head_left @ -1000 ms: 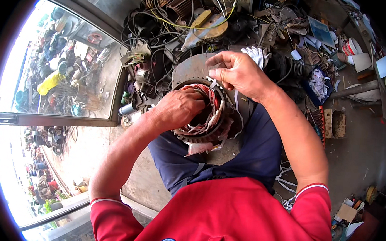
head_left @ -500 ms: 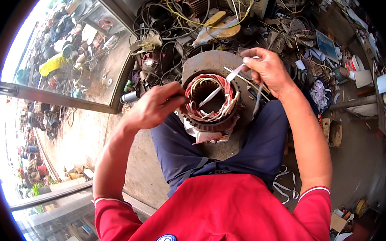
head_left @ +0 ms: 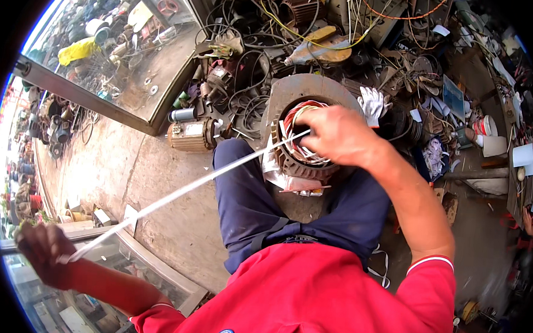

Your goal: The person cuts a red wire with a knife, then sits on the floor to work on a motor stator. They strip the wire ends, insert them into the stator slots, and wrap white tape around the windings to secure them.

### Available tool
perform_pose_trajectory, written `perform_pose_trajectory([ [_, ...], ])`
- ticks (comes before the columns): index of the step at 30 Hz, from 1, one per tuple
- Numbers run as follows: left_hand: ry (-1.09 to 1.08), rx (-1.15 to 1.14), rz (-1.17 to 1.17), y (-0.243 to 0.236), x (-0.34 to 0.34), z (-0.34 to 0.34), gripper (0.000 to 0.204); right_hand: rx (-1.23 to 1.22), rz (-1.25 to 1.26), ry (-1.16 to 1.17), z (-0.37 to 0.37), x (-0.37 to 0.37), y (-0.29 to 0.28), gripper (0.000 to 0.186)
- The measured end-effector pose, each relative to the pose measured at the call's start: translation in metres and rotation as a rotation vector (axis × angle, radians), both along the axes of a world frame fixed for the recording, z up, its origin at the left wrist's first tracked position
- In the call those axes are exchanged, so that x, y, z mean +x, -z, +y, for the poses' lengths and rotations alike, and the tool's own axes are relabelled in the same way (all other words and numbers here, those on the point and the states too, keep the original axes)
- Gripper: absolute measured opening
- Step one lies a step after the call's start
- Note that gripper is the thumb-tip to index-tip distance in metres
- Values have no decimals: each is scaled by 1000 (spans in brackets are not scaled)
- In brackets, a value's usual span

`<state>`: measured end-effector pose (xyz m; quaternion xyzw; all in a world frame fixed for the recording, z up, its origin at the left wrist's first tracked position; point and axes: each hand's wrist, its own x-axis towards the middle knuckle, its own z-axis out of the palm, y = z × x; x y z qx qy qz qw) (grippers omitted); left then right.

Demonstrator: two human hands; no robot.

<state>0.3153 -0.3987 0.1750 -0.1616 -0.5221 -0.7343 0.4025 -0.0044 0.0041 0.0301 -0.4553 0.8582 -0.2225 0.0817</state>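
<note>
Between my knees stands a motor stator with red and white wire windings around its round opening. A long white tape runs taut from the windings down to the lower left. My left hand, stretched far out and blurred, is closed around the tape's outer end. At the opening, my right hand bends over the windings, its fingers pinched where the tape meets them. The hand hides the right part of the opening, and the fingertips show only in part.
A small finned motor lies on the floor left of my knees. White gloves rest beyond the stator. Cables and motor parts are heaped at the back. A glass-paned door frame stands at the left.
My left hand has swung from beside the stator to the far lower left, drawing the tape out straight. My right hand has come down from above right onto the windings.
</note>
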Motion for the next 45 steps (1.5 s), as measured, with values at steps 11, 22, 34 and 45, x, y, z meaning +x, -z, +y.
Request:
perform_pose_trajectory([
  [11,157,-20,-620,156,-103,145,29,-882,176,-341,-87,137,-63,10],
  [22,188,299,-294,102,-93,67,42,-580,318,64,-53,97,-37,24],
  [34,41,-912,-845,119,-134,191,39,-925,164,-361,-99,166,-78,9],
  [45,-838,-361,-519,132,-67,26,32,-419,276,61,-61,70,2,10],
])
